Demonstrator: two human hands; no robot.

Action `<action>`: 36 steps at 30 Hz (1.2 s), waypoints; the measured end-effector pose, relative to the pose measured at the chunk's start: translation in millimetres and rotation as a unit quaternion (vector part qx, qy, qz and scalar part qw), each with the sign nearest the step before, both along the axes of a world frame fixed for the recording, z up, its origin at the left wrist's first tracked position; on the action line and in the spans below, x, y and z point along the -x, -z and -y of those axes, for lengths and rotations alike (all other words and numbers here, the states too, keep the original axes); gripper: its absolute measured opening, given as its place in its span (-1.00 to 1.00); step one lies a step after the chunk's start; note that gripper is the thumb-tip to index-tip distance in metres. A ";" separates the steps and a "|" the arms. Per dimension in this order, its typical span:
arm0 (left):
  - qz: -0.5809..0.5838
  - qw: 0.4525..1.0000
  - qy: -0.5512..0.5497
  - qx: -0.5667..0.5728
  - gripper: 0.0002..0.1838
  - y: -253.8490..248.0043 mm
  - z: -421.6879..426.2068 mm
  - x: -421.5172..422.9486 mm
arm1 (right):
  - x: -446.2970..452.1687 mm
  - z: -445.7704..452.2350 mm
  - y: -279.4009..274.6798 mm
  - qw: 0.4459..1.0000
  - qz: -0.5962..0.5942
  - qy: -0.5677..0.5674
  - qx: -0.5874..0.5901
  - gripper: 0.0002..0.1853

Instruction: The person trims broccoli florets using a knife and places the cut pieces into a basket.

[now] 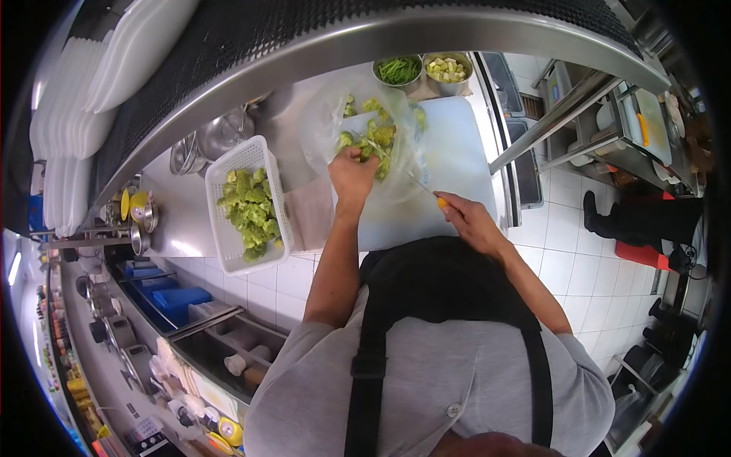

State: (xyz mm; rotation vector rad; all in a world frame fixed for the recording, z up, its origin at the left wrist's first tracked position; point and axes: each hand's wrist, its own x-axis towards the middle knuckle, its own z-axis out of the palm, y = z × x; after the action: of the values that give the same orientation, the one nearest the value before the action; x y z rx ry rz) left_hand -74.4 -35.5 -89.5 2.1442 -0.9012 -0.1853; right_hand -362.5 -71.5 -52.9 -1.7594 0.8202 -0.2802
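Note:
My right hand grips the yellow handle of a knife, its blade slanting up and left toward the broccoli. Over the clear plastic bag, my left hand has its fingers closed on a broccoli piece close to the knife tip. More broccoli florets lie in and around the bag's opening. The bag partly covers a pale cutting board. To the left, a white perforated basket holds a heap of cut broccoli.
Behind the board stand metal containers of chopped green vegetables and pale cubes. Metal bowls sit at the left. An overhead steel shelf spans the counter; a steel post rises at right. Another person's dark-clothed legs show beyond.

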 end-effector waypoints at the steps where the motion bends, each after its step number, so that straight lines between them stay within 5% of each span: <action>1: 0.005 1.000 0.001 -0.002 -0.62 0.1 2.3 -1.0 | -0.1 0.2 -1.3 1.000 -0.002 0.002 0.002 -0.62; 16: 0.029 0.999 0.025 -0.029 -0.61 5.4 12.2 -2.6 | -6.2 10.1 20.4 0.995 0.024 -0.006 0.100 -0.61; 28: -0.083 0.983 0.064 0.148 -0.73 30.9 -16.9 2.4 | -32.7 17.9 4.3 0.997 -0.007 0.034 -0.072 -0.58; 36: -0.081 0.988 0.048 0.120 -0.74 41.6 -18.3 3.1 | -28.5 14.3 7.2 0.994 -0.016 0.006 -0.104 -0.56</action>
State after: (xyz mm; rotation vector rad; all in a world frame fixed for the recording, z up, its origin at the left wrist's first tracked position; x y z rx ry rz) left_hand -77.5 -17.2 -131.2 1.8384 -0.8843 -0.2809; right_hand -333.9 -85.8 -60.1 -1.5685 0.8518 -0.1681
